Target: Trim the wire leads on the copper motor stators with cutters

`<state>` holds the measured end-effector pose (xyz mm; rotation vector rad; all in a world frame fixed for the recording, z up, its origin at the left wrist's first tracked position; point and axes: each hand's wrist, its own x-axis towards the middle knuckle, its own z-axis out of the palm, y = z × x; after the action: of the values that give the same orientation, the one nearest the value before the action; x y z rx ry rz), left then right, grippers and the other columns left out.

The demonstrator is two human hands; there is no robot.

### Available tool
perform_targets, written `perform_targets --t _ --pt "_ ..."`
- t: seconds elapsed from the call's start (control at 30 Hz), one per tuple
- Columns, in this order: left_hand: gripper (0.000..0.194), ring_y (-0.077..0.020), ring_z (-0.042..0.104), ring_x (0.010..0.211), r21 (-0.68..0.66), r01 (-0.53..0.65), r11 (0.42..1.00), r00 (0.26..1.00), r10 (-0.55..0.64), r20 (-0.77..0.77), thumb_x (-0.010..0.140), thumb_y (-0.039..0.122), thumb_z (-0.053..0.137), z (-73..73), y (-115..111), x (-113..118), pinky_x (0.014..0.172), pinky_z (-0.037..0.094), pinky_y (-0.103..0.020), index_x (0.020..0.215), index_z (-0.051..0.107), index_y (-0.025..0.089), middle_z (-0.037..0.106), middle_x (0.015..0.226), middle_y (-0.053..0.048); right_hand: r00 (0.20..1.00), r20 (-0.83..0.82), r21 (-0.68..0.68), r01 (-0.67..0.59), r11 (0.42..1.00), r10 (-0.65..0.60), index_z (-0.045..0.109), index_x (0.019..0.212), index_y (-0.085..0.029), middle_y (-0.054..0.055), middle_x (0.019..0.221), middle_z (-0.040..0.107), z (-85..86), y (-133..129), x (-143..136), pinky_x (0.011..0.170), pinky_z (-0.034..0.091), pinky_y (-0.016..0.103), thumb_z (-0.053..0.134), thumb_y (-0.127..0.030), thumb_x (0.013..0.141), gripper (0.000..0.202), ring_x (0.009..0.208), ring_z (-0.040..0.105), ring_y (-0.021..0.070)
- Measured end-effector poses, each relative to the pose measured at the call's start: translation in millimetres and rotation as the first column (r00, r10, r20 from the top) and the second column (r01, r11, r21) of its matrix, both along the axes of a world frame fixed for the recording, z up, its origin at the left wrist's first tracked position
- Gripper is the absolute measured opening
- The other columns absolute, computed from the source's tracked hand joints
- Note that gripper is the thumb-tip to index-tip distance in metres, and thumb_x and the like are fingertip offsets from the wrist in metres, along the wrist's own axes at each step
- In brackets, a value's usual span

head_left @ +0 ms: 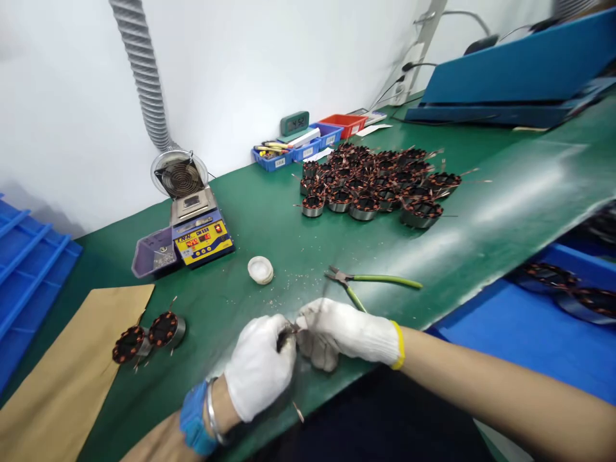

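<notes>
Forearms [491,385], gloved hands [262,366] [346,330], clock [294,122] at 4:52

We saw a plain white wall [269,58] rising behind a long green table [255,205], a ribbed grey hose [139,70] hanging before the wall at left, and pale light [524,183] gleaming off the tabletop's right side.

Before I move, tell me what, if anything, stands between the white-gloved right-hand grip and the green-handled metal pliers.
Nothing visible does: the green-handled metal pliers lie on the green tabletop just beyond the white-gloved right-hand grip, one handle ending close by.
</notes>
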<state>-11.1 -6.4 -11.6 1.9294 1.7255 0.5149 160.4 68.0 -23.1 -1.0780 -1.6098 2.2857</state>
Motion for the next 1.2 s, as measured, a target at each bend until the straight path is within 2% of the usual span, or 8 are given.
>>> perform_targets --t 0.17,0.3,0.6,0.7,0.8,0.9,1.07,1.2 --pt "0.022 -0.0151 0.053 0.062 -0.034 -0.002 0.999 1.000 0.002 0.023 0.087 0.016 0.049 6.7 0.7 0.7 0.061 0.039 -0.027 0.067 0.048 0.022 0.058 0.065 0.000 0.995 0.068 0.233 0.060 0.971 -0.078 0.063 0.086 -0.019 -0.002 0.062 0.064 7.7 -9.7 10.0 0.052 0.044 0.022 0.071 -0.026 0.069 0.020 0.057 0.057 0.0123" --pt "0.022 -0.0148 0.053 0.059 -0.082 0.001 0.997 0.993 0.009 0.117 0.087 0.018 0.049 14.0 1.9 0.4 0.062 0.041 -0.027 0.066 0.048 0.023 0.058 0.061 0.001 0.981 0.124 0.484 0.073 0.872 -0.151 0.066 0.084 -0.020 0.000 0.067 0.067 6.8 -17.2 12.2 0.053 0.043 0.024 0.062 -0.031 0.081 0.012 0.061 0.058 0.0140" --pt "0.014 -0.0145 0.055 0.062 -0.142 -0.018 0.990 0.974 0.049 0.221 0.087 0.020 0.052 10.8 2.2 -1.0 0.061 0.043 -0.025 0.073 0.052 0.023 0.059 0.064 0.003 0.932 0.013 0.106 0.358 0.928 -0.361 0.056 0.073 -0.020 -0.002 0.055 0.059 6.4 -33.7 -4.8 0.051 0.045 0.025 0.069 -0.046 0.066 0.031 0.049 0.051 0.0109" --pt "0.015 -0.0145 0.054 0.062 -0.121 -0.019 0.993 0.977 0.044 0.208 0.087 0.018 0.051 10.5 1.1 0.1 0.061 0.042 -0.025 0.073 0.051 0.023 0.058 0.064 0.003 0.915 0.007 0.121 0.400 0.909 -0.403 0.056 0.075 -0.021 -0.002 0.055 0.059 4.2 -40.2 -5.6 0.050 0.046 0.027 0.068 -0.047 0.069 0.029 0.049 0.053 0.0125" --pt "0.015 -0.0144 0.054 0.063 -0.091 -0.018 0.996 0.982 0.035 0.188 0.087 0.017 0.051 10.7 0.8 0.2 0.061 0.041 -0.026 0.074 0.052 0.023 0.058 0.066 0.003 0.916 0.056 0.374 0.350 0.859 -0.397 0.062 0.081 -0.021 0.003 0.067 0.067 -3.2 -46.9 0.5 0.056 0.053 0.031 0.061 -0.043 0.078 0.022 0.060 0.064 0.0186" --pt "0.016 -0.0145 0.053 0.063 -0.064 -0.010 0.998 0.985 0.021 0.171 0.088 0.017 0.051 10.1 1.2 -0.5 0.062 0.040 -0.027 0.073 0.053 0.023 0.058 0.066 0.003 0.905 0.101 0.807 0.168 0.566 -0.412 0.069 0.093 -0.020 0.008 0.087 0.075 -11.2 -48.4 13.1 0.069 0.059 0.036 0.055 -0.032 0.087 0.019 0.077 0.072 0.0239" --pt "0.016 -0.0148 0.053 0.061 -0.060 0.006 0.998 0.987 0.004 0.162 0.088 0.017 0.052 7.2 1.7 -0.5 0.062 0.039 -0.027 0.074 0.052 0.023 0.058 0.064 0.003 0.975 -0.088 0.962 0.030 -0.272 -0.205 0.066 0.112 -0.013 0.016 0.103 0.075 -12.0 -30.1 28.5 0.088 0.059 0.044 0.064 -0.020 0.090 0.023 0.095 0.071 0.0277" --pt "0.018 -0.0144 0.050 0.060 -0.035 0.002 0.999 0.988 0.003 0.157 0.088 0.017 0.050 6.4 1.6 0.8 0.061 0.038 -0.027 0.071 0.048 0.023 0.055 0.063 0.003 0.997 0.060 0.867 -0.076 -0.493 -0.049 0.070 0.108 -0.011 0.015 0.102 0.075 -3.4 -11.9 27.2 0.097 0.052 0.056 0.057 -0.007 0.090 0.023 0.095 0.069 0.0280"
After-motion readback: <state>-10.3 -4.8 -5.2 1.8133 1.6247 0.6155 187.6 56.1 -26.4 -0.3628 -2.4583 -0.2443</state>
